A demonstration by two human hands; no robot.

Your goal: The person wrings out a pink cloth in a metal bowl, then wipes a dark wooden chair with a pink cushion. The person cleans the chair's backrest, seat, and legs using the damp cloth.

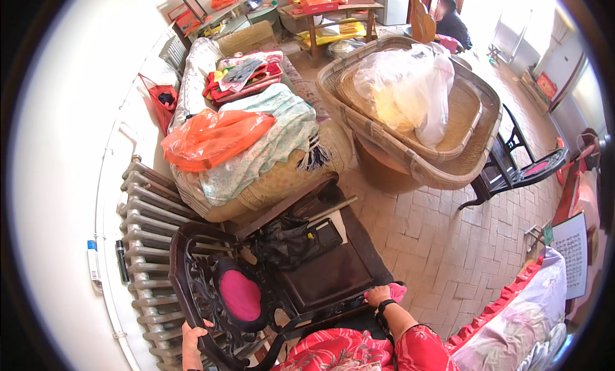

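A dark carved wooden armchair (336, 275) with a pink oval back panel (240, 289) stands right before me. My left hand (193, 333) grips the outer edge of its backrest at the lower left. In my right hand (378, 295) is a pink cloth (397, 292), pressed against the near arm at the front of the chair. On the seat lie a black plastic bag (283, 241), a dark flat tray or case (325, 235) and a pale sheet (336, 222). A thin stick (343, 207) rests near the far arm.
A radiator (149, 260) runs behind the chair. Beyond are a sofa (283, 176) with cloths and an orange bag (216, 139), and large woven baskets (461, 174) holding a plastic bag (403, 92). Another dark chair (516, 171) is tipped over at right. A person (454, 25) sits far back.
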